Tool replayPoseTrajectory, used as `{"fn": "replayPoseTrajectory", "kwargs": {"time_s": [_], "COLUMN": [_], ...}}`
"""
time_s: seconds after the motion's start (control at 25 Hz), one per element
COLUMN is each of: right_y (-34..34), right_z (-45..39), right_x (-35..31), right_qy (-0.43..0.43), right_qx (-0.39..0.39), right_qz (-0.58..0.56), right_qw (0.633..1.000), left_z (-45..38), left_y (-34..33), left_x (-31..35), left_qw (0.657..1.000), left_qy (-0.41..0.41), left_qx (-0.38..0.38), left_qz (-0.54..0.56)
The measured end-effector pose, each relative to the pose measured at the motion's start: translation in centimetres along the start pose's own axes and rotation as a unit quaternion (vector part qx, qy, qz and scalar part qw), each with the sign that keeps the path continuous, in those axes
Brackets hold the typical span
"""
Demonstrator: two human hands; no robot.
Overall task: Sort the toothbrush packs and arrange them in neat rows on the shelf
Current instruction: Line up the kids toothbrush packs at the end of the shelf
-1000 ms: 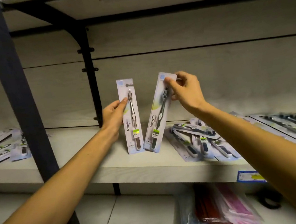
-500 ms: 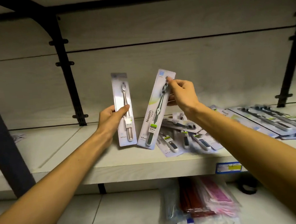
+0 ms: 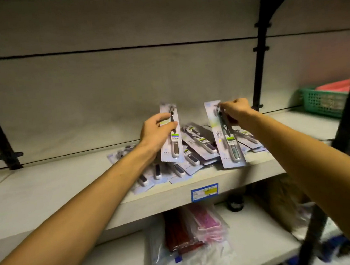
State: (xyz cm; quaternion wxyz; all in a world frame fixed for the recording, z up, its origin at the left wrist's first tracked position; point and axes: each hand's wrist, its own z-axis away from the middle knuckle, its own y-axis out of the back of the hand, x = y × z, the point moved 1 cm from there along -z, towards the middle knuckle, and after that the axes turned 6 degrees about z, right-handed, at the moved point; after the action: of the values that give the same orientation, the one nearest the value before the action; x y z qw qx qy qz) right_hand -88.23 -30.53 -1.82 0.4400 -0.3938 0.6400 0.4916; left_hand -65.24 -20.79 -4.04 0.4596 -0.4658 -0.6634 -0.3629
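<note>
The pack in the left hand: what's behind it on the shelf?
Behind the pack gripped by the left hand lies a loose overlapping pile of toothbrush packs on the shelf. The pack and hand cover part of the pile, so a count isn't possible.

A pale shelf board spans the frame, carrying a blue price label on its front edge at about 5 o'clock from the pile. On it lies a loose, overlapping heap of toothbrush packs, fanned out at mixed angles near the board's middle. Far off at 3 o'clock a green plastic basket sits on the same level. On the lower shelf lie clear bags of red and pink goods.
</note>
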Motion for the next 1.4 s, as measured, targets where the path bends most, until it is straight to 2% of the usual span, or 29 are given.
{"fn": "replayPoseTrajectory", "kwargs": {"time_s": [0.2,0.32,0.48,0.56,0.64,0.68,0.76,0.8,0.96,1.12,1.16,1.24,1.4], "right_y": [5.0,6.4,6.2,5.8,4.8,4.2,3.1,2.7,2.4,-0.6,-2.0,-4.9,-11.3], "right_z": [-3.4,-5.6,-7.4,-7.5,-6.8,-6.4,-5.7,-5.6,-4.9,-1.1,0.6,4.5,13.8], "right_x": [3.1,2.8,1.9,2.3,3.2,3.8,4.7,4.9,3.8,0.6,-0.2,-1.6,-3.5], "right_qy": [-0.038,-0.055,-0.067,0.002,0.106,0.130,0.144,0.146,0.138,0.212,0.238,0.299,0.397], "right_qx": [0.027,0.035,0.060,0.055,-0.023,-0.075,-0.130,-0.126,-0.082,-0.044,-0.047,-0.052,-0.065], "right_qz": [0.031,0.047,-0.013,0.113,0.278,0.360,0.516,0.557,0.567,0.472,0.455,0.447,0.423], "right_qw": [0.998,0.997,0.996,0.992,0.955,0.921,0.834,0.808,0.808,0.855,0.857,0.841,0.812], "left_z": [-2.4,-3.6,-5.1,-5.4,-5.3,-5.2,-5.1,-5.1,-4.5,-2.7,-1.9,0.2,6.5], "left_y": [-5.7,-7.3,-7.7,-7.0,-6.2,-5.7,-4.7,-4.1,-0.9,4.1,5.4,8.1,15.1], "left_x": [-0.4,-0.8,-1.1,-1.0,-0.9,-0.8,-0.5,-0.4,-0.2,-0.3,-0.2,-0.1,1.2], "left_qw": [0.997,0.995,0.984,0.981,0.985,0.987,0.992,0.993,0.996,0.998,0.998,0.999,0.998], "left_qy": [0.002,0.000,-0.009,0.002,0.034,0.048,0.056,0.055,0.046,0.050,0.053,0.040,-0.047], "left_qx": [-0.065,-0.077,-0.124,-0.127,-0.116,-0.107,-0.088,-0.079,-0.061,-0.022,-0.009,0.014,0.017], "left_qz": [-0.050,-0.071,-0.125,-0.143,-0.126,-0.110,-0.077,-0.065,-0.043,-0.035,-0.027,-0.022,-0.035]}}
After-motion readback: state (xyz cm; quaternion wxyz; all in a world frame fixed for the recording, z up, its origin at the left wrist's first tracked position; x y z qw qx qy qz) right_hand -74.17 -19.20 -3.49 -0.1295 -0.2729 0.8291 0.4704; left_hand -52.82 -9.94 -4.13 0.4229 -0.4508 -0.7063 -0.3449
